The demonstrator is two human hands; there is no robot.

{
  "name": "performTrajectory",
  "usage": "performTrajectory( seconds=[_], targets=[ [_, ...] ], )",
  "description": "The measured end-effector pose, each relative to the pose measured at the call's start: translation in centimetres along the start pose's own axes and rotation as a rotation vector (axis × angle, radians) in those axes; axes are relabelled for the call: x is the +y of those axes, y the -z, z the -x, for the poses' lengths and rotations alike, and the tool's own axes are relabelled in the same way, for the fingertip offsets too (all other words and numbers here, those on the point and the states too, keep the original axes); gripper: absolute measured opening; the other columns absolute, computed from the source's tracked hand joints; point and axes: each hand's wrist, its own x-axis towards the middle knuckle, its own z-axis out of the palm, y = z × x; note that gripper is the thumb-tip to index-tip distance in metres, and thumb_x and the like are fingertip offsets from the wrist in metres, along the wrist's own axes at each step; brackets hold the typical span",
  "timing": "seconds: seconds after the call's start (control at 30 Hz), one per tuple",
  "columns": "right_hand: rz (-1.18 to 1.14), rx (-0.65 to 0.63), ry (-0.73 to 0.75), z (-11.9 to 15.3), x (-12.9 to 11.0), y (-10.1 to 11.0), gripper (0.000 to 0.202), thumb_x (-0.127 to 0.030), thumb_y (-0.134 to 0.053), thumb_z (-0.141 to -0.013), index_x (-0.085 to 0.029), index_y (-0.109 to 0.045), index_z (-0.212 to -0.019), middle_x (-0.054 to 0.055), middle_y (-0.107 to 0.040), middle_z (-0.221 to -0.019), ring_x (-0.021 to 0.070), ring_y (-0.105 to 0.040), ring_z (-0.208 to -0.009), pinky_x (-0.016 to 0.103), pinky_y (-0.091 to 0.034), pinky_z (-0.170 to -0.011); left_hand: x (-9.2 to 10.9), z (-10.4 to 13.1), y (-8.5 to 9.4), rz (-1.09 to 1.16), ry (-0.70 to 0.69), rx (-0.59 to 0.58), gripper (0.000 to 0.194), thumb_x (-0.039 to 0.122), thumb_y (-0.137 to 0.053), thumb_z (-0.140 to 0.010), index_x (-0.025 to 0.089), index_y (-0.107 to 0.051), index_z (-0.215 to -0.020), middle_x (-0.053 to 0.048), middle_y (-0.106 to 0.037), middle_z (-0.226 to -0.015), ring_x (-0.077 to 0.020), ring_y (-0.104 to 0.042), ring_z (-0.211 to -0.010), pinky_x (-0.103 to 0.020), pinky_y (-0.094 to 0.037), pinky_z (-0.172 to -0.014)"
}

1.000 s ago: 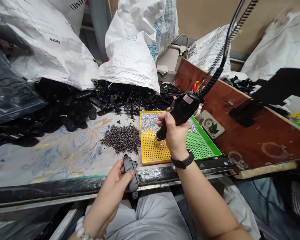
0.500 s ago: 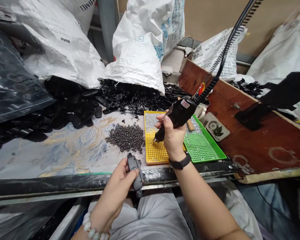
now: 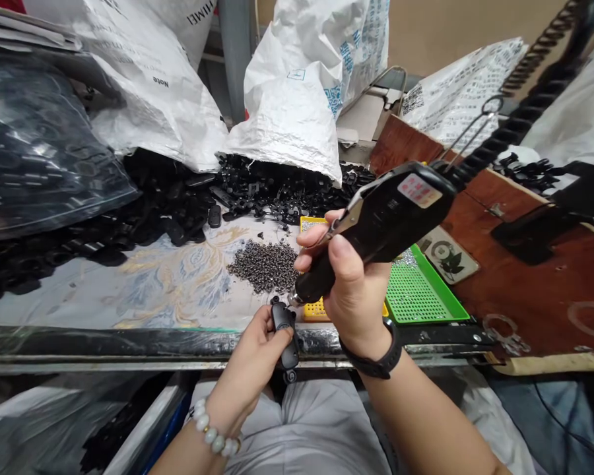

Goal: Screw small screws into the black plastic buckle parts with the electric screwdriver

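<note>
My left hand (image 3: 263,346) is closed on a black plastic part (image 3: 285,335), long and rounded with small round lugs, held at the bench's front edge. My right hand (image 3: 351,277) wraps round a black electric screwdriver (image 3: 393,214), tilted with its tip down and to the left. That tip is close to the upper end of the plastic part; whether they touch I cannot tell. Behind it lies a heap of small dark metal pieces (image 3: 264,265). Partly hidden by my right hand is a yellow perforated tray (image 3: 317,310), beside a green perforated tray (image 3: 426,293) with small silvery pieces.
Loose black parts (image 3: 272,191) are piled along the back of the bench, under a white sack (image 3: 292,112). At the left sits a clear bag of dark parts (image 3: 49,158). A brown wooden board (image 3: 534,277) stands on the right. The screwdriver hangs from a coiled cable (image 3: 519,119).
My right hand has brought the screwdriver from over the yellow tray toward me and left, to the black plastic part. My left hand still holds that part. The view has shifted slightly.
</note>
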Motion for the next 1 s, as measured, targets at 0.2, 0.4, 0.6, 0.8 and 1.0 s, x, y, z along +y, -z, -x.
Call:
performTrajectory(
  seconds=[0.2, 0.4, 0.6, 0.8, 1.0],
  targets=[
    [0.058, -0.045, -0.036, 0.1, 0.7, -0.1, 0.016, -0.036, -0.062, -0.079, -0.020, -0.062, -0.080, -0.002, -0.064, -0.070, 0.0088, -0.059, -0.055, 0.022, -0.050, -0.054, 0.0, -0.1, -0.1, 0.024, 0.008, -0.002, 0.024, 0.028, -0.063, -0.063, 0.018, -0.050, -0.080, 0.001, -0.057, -0.074, -0.0126, -0.051, -0.070, -0.022, -0.040, -0.064],
    [0.047, -0.062, -0.046, 0.4, 1.2, -0.2, 0.015, -0.035, -0.063, -0.079, -0.019, -0.062, -0.079, -0.002, -0.063, -0.068, 0.0086, -0.058, -0.055, 0.021, -0.050, -0.054, -0.1, -0.1, 0.1, 0.042, 0.029, -0.008, 0.022, 0.026, -0.063, -0.066, 0.018, -0.049, -0.080, 0.003, -0.054, -0.072, -0.0122, -0.050, -0.071, -0.023, -0.040, -0.065],
    [0.064, -0.059, -0.060, 1.2, 1.4, -0.3, 0.017, -0.036, -0.066, -0.076, -0.020, -0.061, -0.076, -0.001, -0.062, -0.068, 0.0086, -0.057, -0.053, 0.022, -0.049, -0.050, -0.8, -0.1, 0.2, 0.064, -0.008, 0.028, 0.024, 0.025, -0.062, -0.068, 0.019, -0.051, -0.089, 0.003, -0.052, -0.072, -0.0139, -0.053, -0.076, -0.026, -0.042, -0.075],
    [0.151, -0.025, -0.038, 1.5, 1.9, 0.0, 0.020, -0.038, -0.064, -0.076, -0.019, -0.058, -0.076, -0.001, -0.060, -0.067, 0.0090, -0.054, -0.052, 0.023, -0.048, -0.051, -1.0, -0.1, -0.3, 0.031, -0.067, 0.024, 0.025, 0.022, -0.061, -0.070, 0.019, -0.051, -0.093, 0.001, -0.059, -0.082, -0.0151, -0.056, -0.085, -0.024, -0.043, -0.077],
    [0.169, -0.012, 0.066, 1.8, 1.4, -0.4, 0.012, -0.030, -0.063, -0.079, -0.023, -0.062, -0.089, 0.001, -0.066, -0.086, 0.0087, -0.055, -0.055, 0.025, -0.048, -0.055, -1.3, -0.4, -0.2, -0.135, -0.183, -0.008, 0.024, 0.021, -0.060, -0.073, 0.018, -0.051, -0.095, -0.003, -0.061, -0.091, -0.0176, -0.057, -0.092, -0.027, -0.044, -0.082]
  ],
)
